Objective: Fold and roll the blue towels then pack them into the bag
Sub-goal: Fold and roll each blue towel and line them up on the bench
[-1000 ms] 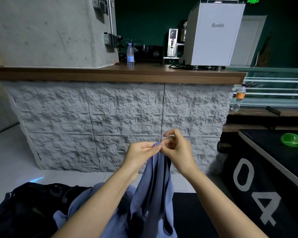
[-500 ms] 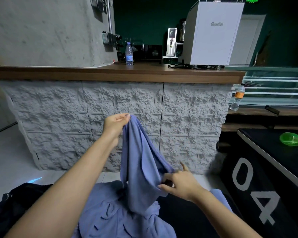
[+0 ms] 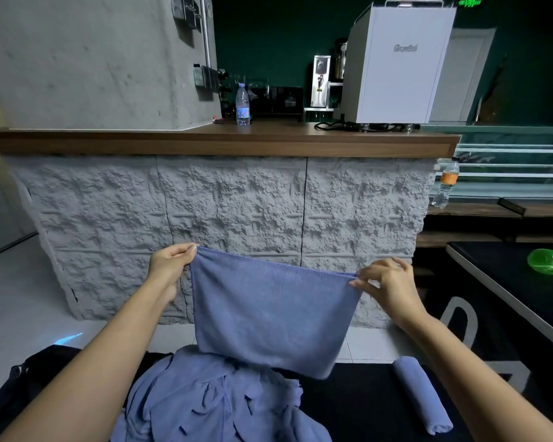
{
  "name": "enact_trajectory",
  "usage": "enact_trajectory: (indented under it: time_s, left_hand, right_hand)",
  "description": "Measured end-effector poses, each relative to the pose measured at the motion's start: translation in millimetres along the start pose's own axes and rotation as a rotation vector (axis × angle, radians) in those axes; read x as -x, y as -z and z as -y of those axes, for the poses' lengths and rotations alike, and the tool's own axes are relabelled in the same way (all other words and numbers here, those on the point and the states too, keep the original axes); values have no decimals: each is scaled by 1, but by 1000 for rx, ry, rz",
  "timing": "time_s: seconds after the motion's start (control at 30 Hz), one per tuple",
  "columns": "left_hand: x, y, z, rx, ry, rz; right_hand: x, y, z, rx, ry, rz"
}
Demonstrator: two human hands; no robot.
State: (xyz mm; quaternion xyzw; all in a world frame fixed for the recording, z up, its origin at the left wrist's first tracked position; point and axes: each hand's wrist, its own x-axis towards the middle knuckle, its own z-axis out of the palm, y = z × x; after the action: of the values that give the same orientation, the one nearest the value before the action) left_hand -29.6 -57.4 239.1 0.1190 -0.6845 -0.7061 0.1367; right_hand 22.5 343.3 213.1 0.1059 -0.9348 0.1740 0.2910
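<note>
- Currently the left hand (image 3: 168,266) holds one top corner of a blue towel (image 3: 268,314), its grip pinching the hem.
- The right hand (image 3: 387,288) pinches the opposite corner, so the towel hangs flat between both.
- Below it, a pile of loose towels (image 3: 211,403) lies on the black desk (image 3: 358,403).
- A rolled towel (image 3: 422,393) lies right of the pile, and a black bag (image 3: 29,378) lies left.

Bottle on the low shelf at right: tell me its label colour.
Orange label on a clear bottle; the head view shows it best.

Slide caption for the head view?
Left hand and right hand pinch a towel spread above the pile; a rolled towel lies right.
</note>
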Motion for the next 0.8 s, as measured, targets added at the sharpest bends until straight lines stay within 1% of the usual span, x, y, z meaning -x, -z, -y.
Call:
enact_trajectory:
  time_s: [0.07, 0.13, 0.17, 0.2, 0.27, 0.3, 0.33, 0.37, 0.43, 0.47, 0.5, 0.53, 0.6, 0.63, 0.7, 0.8]
  left_hand:
    - [1, 1, -2, 41, 3, 7]
    - [1, 2, -7, 96, -21, 34]
    - [1, 3, -9, 107, -39, 43]
    - [1, 4, -11, 101, -61, 47]
    - [1, 6, -11, 74, -101, 46]
    - [2, 9, -11, 74, -109, 45]
    - [4, 11, -10, 91, -107, 49]
    - [4, 16, -10, 114, -101, 63]
    - [3, 25, -9, 151, -60, 123]
    - [3, 29, -7, 170, -15, 160]
    - [3, 30, -6, 173, 39, 181]
    - [5, 28, -5, 166, 91, 179]
    - [11, 16, -5, 153, 156, 122]
    - [15, 7, -5, 153, 155, 89]
    - [27, -20, -8, 151, 129, 62]
    - [58, -67, -14, 122, 79, 147]
  right_hand:
    - [-12, 8, 5, -164, -156, -40]
    - [-20, 16, 8, -291, -232, -101]
    - [-23, 20, 9, -303, -241, -105]
    - [-26, 22, 11, -264, -248, -85]
    - [-28, 26, 15, -145, -299, 0]
    - [-27, 27, 16, -225, -340, 37]
    - [-25, 28, 16, -418, -372, 56]
    - [-22, 31, 17, -676, -402, 60]
    - [-19, 35, 17, -1080, -469, 112]
    - [-18, 35, 17, -1177, -508, 155]
    - [-18, 35, 18, -1220, -554, 180]
    - [-19, 31, 19, -1188, -595, 164]
    - [-23, 23, 28, -1080, -673, 45]
    - [-26, 18, 35, -1046, -692, -22]
    - [-31, 10, 57, -1003, -648, -82]
    - [-36, -3, 98, -905, -535, -69]
